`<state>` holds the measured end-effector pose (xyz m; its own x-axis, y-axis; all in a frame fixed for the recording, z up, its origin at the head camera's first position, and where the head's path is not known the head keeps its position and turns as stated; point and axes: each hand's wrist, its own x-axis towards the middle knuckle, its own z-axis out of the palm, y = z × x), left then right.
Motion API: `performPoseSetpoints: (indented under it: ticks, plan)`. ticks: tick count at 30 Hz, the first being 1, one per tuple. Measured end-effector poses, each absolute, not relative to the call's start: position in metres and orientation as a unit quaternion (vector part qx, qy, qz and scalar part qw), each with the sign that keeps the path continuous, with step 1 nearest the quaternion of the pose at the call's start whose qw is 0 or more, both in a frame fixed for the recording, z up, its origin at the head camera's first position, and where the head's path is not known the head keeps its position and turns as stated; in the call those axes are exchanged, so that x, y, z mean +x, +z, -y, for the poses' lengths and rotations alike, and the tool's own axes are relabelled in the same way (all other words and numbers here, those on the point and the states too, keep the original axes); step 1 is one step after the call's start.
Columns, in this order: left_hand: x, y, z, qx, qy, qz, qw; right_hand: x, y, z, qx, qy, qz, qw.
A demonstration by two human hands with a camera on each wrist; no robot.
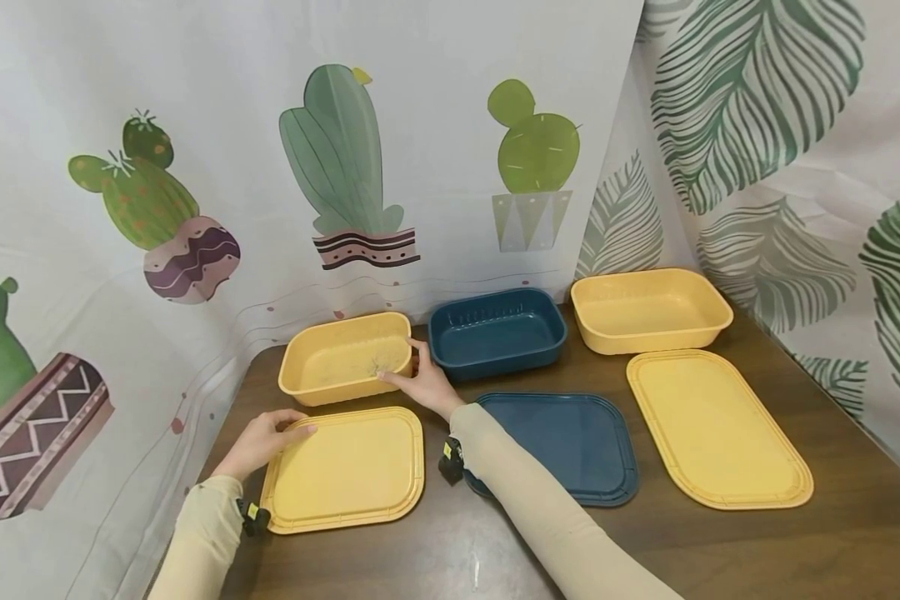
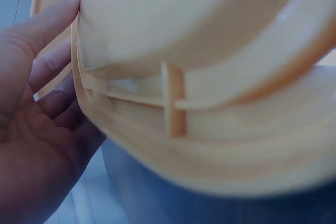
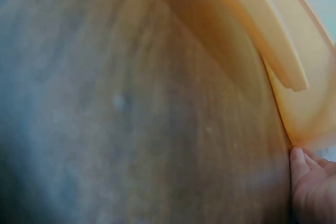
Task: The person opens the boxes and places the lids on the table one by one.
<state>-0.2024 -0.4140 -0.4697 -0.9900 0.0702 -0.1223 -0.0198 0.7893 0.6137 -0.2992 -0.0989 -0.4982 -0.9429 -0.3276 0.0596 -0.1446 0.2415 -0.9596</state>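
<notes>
With the thumb on its face and the fingers behind its edge, my left hand (image 1: 265,439) grips the yellow lid (image 1: 348,468) by its far left corner. The lid's ridged rim fills much of the left wrist view, and in the right wrist view its edge stands off the table above a shadow. Just behind it sits the left yellow container (image 1: 330,385), a rectangular box without a cover. My right hand (image 1: 424,383) holds that container at its right front corner, thumb against the front wall. Small dark marks show inside near the thumb.
A dark blue container (image 1: 487,360) stands right of my right hand, its blue lid (image 1: 570,450) lying in front, partly behind my right forearm. Farther right are another yellow container (image 1: 648,337) and yellow lid (image 1: 720,433). Patterned cloth (image 1: 450,150) hangs behind the wooden table (image 1: 390,567).
</notes>
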Motion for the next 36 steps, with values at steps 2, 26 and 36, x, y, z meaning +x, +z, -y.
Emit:
performPoseSetpoints:
  ticks: [2,26,36]
  plan:
    - [-0.204,-0.472,0.415,0.015,0.322,-0.944,0.07,-0.299,-0.498,0.099,-0.149,-0.595,-0.786,0.077]
    - [-0.212,-0.475,0.41,0.018,0.307,-0.949,0.073,-0.299,-0.498,0.099,-0.149,-0.588,-0.791,0.076]
    - [-0.216,-0.477,0.41,0.02,0.31,-0.949,0.05,-0.298,-0.495,0.099,-0.144,-0.584,-0.795,0.081]
